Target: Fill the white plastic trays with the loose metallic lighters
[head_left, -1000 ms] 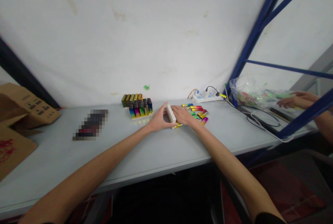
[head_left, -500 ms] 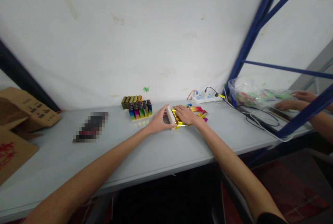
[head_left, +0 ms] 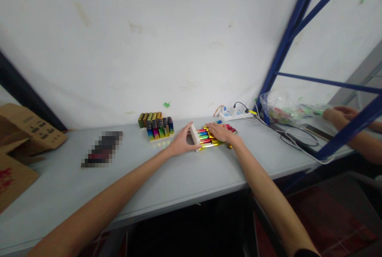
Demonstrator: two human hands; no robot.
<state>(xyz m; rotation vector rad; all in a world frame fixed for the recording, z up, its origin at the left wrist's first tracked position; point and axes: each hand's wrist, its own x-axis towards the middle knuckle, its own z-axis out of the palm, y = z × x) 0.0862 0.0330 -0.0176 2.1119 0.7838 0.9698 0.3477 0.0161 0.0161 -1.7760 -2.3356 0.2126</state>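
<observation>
I can read no writing anywhere; the print on the cardboard box (head_left: pixel 30 127) at the worktop's left end is too small; my left hand (head_left: pixel 181 142) is curled around the white tray (head_left: pixel 194 133), thumb and fingers pinching its narrow end, tilted up near the middle of the worktop (head_left: pixel 179 177); my right hand (head_left: pixel 220 131) lies flat and open on the row of coloured lighters (head_left: pixel 209 141) just beside the tray, pressing rather than gripping.

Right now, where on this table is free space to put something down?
Bare table lies near the front edge, between the two forearms, and between the pixelated item and the standing lighters. It is crowded around both hands, the lying lighters and the power strip.
</observation>
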